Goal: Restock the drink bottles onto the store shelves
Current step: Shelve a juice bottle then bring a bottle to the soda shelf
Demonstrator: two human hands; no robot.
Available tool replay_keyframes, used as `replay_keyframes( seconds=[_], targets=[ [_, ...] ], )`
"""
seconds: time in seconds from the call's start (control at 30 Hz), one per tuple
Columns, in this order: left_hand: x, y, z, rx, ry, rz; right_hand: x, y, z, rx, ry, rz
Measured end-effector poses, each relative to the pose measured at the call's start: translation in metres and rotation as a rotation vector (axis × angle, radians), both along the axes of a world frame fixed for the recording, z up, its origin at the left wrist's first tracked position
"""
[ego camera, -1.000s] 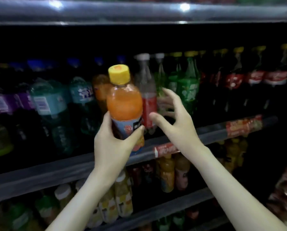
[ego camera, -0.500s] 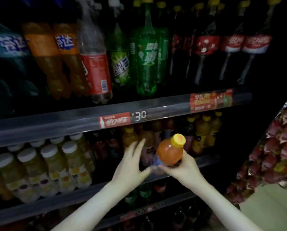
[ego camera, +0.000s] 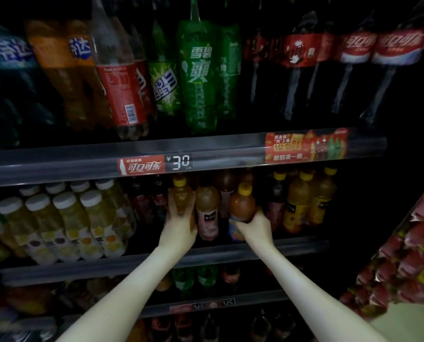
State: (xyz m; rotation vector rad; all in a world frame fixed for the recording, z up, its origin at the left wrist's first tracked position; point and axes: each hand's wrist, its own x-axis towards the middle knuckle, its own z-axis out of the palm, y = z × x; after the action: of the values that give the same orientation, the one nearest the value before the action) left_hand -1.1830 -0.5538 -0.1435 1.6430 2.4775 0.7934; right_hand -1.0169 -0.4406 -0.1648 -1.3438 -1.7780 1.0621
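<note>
Below the price tag (ego camera: pixel 181 161), a yellow-capped bottle (ego camera: pixel 181 197) already on the shelf is now gripped by the left hand (ego camera: pixel 179 228), which was spread open half a second ago. Below and right of the tag, the orange bottle (ego camera: pixel 243 206) has been carried in among the standing ones, held round its lower body by the right hand (ego camera: pixel 254 229). A slot is probably being cleared for it. Its base and the fingers behind both bottles are hidden, and the labels are dim and blurred.
</note>
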Motion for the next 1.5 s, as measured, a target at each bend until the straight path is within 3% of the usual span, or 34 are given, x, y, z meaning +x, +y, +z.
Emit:
replay_keyframes(
  seconds=[0.27,0.5,0.7,0.8,0.93,1.17,1.37,1.5],
  targets=[
    [0.0,-0.007,0.003,-0.049,-0.045,-0.002,-0.03,0.019,0.004,0.043,-0.12,0.153],
    [0.003,-0.007,-0.005,-0.018,-0.065,-0.019,-0.015,0.014,-0.001,0.1,-0.082,0.041],
    [0.017,-0.003,-0.009,0.011,-0.065,0.045,-0.002,0.014,-0.005,0.172,-0.191,-0.085],
    [0.021,-0.003,-0.012,0.01,-0.002,0.077,-0.001,0.008,-0.001,0.439,-0.269,-0.075],
    [0.032,0.002,-0.021,-0.096,0.158,0.097,0.005,0.01,-0.006,0.846,-0.548,-0.038],
    [0.039,0.002,-0.017,-0.181,0.149,0.092,0.011,0.019,-0.002,0.883,-0.742,-0.004],
    [0.032,-0.011,-0.013,-0.14,0.112,0.029,0.007,-0.001,-0.002,0.879,-0.718,0.043],
    [0.023,-0.028,-0.017,-0.101,0.107,0.027,-0.015,-0.031,0.001,0.935,-0.584,0.177]
  ],
)
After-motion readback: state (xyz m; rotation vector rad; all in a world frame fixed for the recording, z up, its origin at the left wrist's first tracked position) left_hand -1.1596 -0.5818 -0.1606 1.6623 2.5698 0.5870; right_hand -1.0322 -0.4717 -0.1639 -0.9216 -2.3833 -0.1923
